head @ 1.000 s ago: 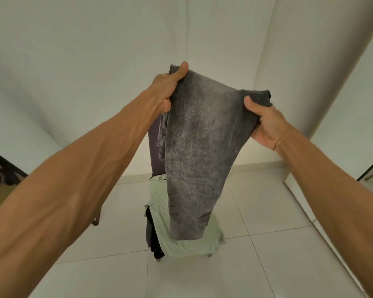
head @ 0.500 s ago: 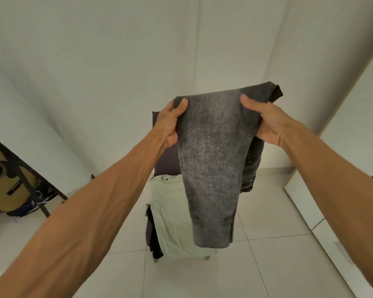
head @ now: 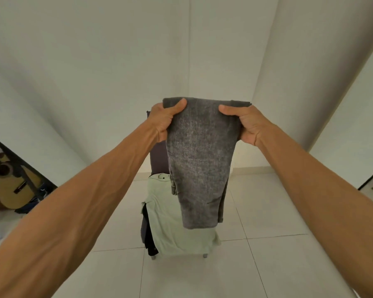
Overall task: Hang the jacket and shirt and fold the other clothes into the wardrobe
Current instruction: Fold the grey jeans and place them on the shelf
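Grey trousers [head: 199, 160], doubled over, held up in both hands above a chair heaped with clothes.

A tiled floor [head: 267, 265] spreads well below the fingers. Straight beneath them stands a chair [head: 158, 160], its seat carrying a pale green garment [head: 172, 229] with a dark garment [head: 146, 233] hanging off the left edge. The trousers hang from the fingers, their lower end in the air. A guitar [head: 7, 188] leans far left of the fingers. The left hand [head: 163, 120] and right hand [head: 246, 123] each grip a top corner, thumb in front, fingers curled behind the cloth.
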